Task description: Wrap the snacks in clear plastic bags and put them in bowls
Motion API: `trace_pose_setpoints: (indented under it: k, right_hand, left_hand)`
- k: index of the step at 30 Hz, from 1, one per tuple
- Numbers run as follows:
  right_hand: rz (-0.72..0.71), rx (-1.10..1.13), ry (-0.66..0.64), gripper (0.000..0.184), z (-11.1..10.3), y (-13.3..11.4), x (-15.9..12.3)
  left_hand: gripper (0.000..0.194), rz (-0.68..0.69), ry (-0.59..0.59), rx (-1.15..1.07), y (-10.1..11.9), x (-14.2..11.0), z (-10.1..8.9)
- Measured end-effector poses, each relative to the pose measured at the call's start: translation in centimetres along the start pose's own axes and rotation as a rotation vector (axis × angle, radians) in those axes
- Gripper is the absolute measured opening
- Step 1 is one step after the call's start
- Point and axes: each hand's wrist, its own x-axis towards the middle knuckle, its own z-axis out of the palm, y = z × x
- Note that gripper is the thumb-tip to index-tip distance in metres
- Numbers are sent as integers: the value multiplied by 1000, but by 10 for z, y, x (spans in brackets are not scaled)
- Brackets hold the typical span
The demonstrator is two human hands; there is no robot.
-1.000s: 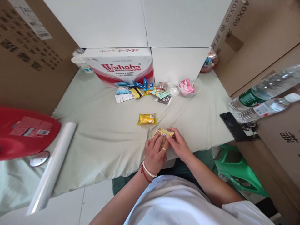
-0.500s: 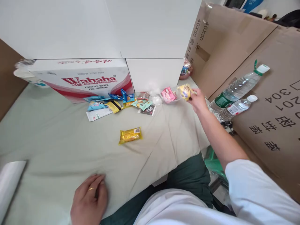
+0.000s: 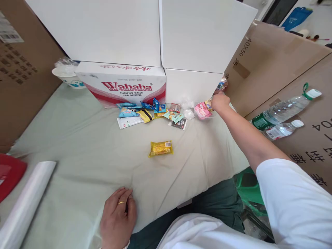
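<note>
My right hand [image 3: 220,101] (grip hidden) adjoins the bowl [image 3: 209,117] at one o'clock: pink pack [image 3: 202,110] in, gold pack [image 3: 160,148] out; my left hand [image 3: 118,215] rests, fingers together.

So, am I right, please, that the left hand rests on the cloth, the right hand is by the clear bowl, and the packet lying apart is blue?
The packet lying apart is yellow, not blue, as the head view shows; the left hand and right hand are as stated.

The right hand [image 3: 220,100] is by the clear bowl [image 3: 208,118] (pink packet [image 3: 202,111] inside), the left hand [image 3: 118,218] on cloth [image 3: 88,173].
</note>
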Motion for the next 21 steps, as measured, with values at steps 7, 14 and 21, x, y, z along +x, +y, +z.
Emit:
trace_pose_setpoints:
  k: [7,14,21]
  right_hand:
    - [-121,-179,-82,29,53,-77,-33]
    - [-118,-27,-84,35,95,-101,-70]
    - [41,696,-125,20,109,-39,-205]
  left_hand:
    - [16,-58,15,-55,0,-2,1]
    - [18,-93,28,-49,4,-4,0]
    - [13,-232,152,-132,20,-4,-4]
